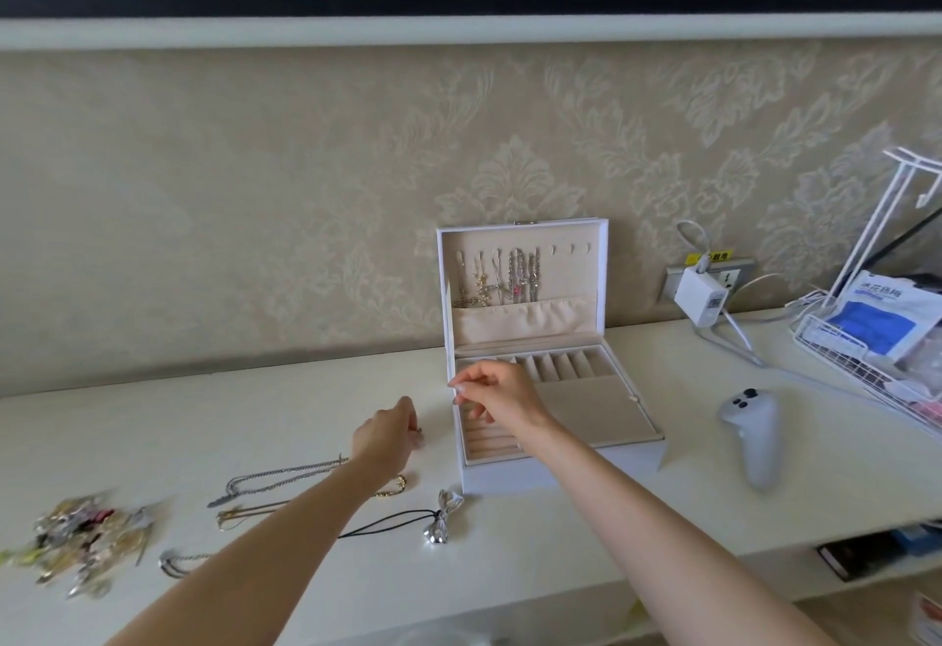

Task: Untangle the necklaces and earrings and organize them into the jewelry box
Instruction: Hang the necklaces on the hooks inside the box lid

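A white jewelry box (560,474) stands open against the wall, with several necklaces (502,280) hanging inside its lid. My right hand (502,398) hovers over the box's left compartments, thumb and forefinger pinched on something too fine to make out. My left hand (385,436) rests on the table just left of the box, its fingers curled on a small dark piece (419,435). Under my left forearm lie a silver chain (285,477), a gold chain (396,486) and a black cord necklace with a silver pendant (439,528). A tangled jewelry pile (86,543) sits far left.
A grey handheld controller (754,436) lies right of the box. A white charger (701,298) and its cables hang from the wall socket. A white wire rack (866,365) with a blue-and-white packet (882,314) fills the right end. The table's front edge runs below my forearms.
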The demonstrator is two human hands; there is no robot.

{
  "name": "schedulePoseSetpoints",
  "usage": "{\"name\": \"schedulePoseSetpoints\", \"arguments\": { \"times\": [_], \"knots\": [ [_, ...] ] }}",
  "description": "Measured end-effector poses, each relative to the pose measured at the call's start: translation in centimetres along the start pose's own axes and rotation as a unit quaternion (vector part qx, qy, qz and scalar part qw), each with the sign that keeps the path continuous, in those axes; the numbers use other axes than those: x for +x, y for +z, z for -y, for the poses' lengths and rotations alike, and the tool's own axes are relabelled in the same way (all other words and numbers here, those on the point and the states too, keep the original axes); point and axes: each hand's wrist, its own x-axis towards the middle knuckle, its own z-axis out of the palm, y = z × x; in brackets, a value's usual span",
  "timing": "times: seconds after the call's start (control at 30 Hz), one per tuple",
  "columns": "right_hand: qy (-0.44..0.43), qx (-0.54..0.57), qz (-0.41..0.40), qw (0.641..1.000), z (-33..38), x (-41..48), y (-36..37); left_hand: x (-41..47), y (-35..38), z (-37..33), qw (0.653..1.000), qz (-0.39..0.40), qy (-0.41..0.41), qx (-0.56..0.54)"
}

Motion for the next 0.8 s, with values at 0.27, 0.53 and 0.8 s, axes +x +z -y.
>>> {"name": "schedulePoseSetpoints", "arguments": {
  "times": [0.27, 0.53, 0.8],
  "knots": [
    [0.005, 0.032, 0.062, 0.998, 0.6, 0.4, 0.6, 0.6, -3.1, -2.1, 0.827, -0.032, 0.013, -0.562],
    [0.029, -0.003, 0.039, 0.999, 1.2, 0.7, 0.4, 1.5, -5.1, -3.5, 0.682, -0.085, 0.004, -0.726],
    [0.033, 0.049, 0.045, 0.997, 2.5, 0.6, -2.5, 1.8, -4.1, -2.5, 0.633, -0.117, -0.083, -0.761]
  ]
}}
